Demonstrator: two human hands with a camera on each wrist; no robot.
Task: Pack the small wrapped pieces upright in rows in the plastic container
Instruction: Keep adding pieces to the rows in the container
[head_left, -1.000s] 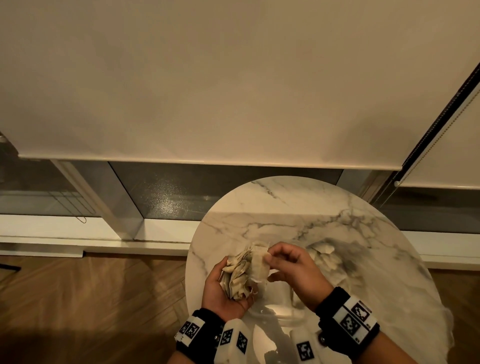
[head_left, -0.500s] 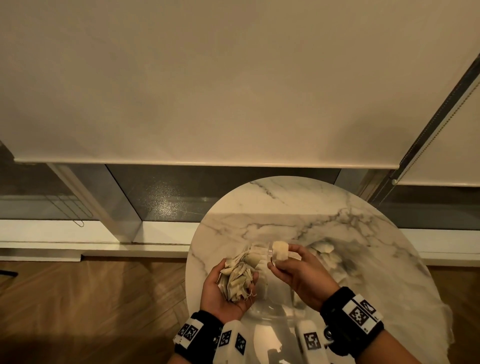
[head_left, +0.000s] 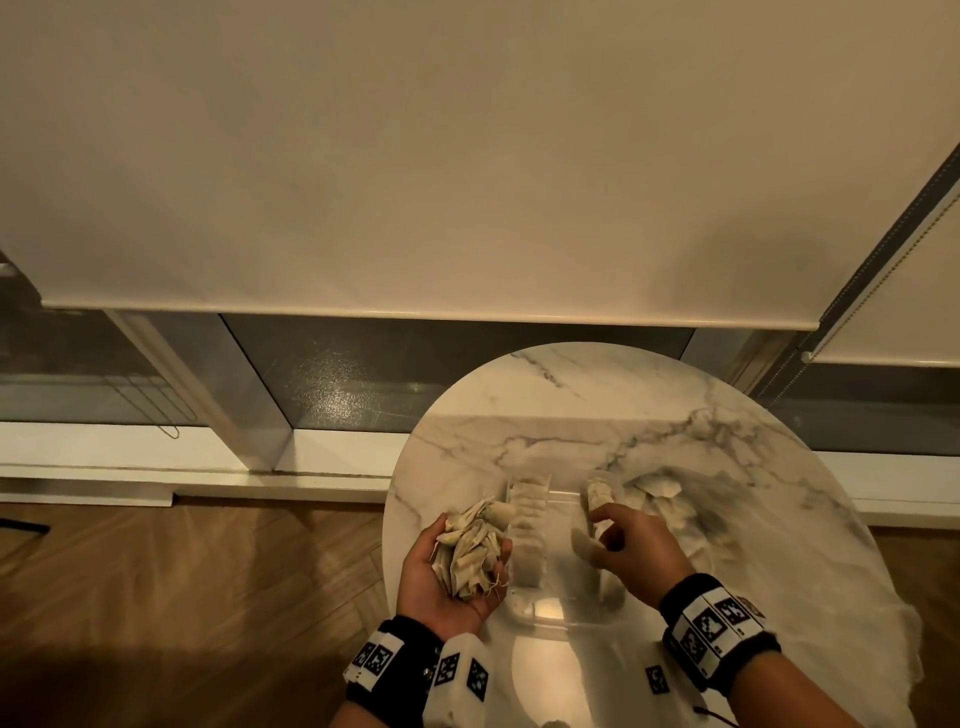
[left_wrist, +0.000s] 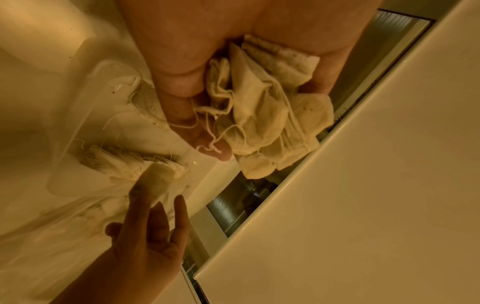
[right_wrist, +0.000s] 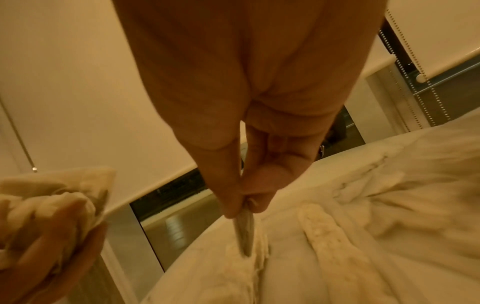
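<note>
Round marble desk (head_left: 597, 410), seen from the head view. A clear plastic container (head_left: 558, 605) sits near the desk's near edge, between the 2 hands.

Left hand (head_left: 441, 582): palm up, just beside the container's left wall, over the desk's left edge. Its grip is cupped around a loose bundle of small wrapped pieces (head_left: 470, 551), fingers curled under and thumb at the side; strings trail over the thumb in the left wrist view (left_wrist: 207, 142).

Right hand (head_left: 631, 545): over the container's right side. Thumb and forefinger pinch 1 single piece (right_wrist: 245, 232) by its top edge, held upright, its lower end down among the pieces already in the container. The other fingers are loosely spread.

In the container, 1 row of pieces (head_left: 527, 525) stands upright along the left wall, and a second row (head_left: 597, 493) shows along the right, partly hidden by the right hand. How full it is, cannot tell.

A heap of unpacked pieces (head_left: 660, 493) lies on the desk just beyond the container's right wall.
</note>
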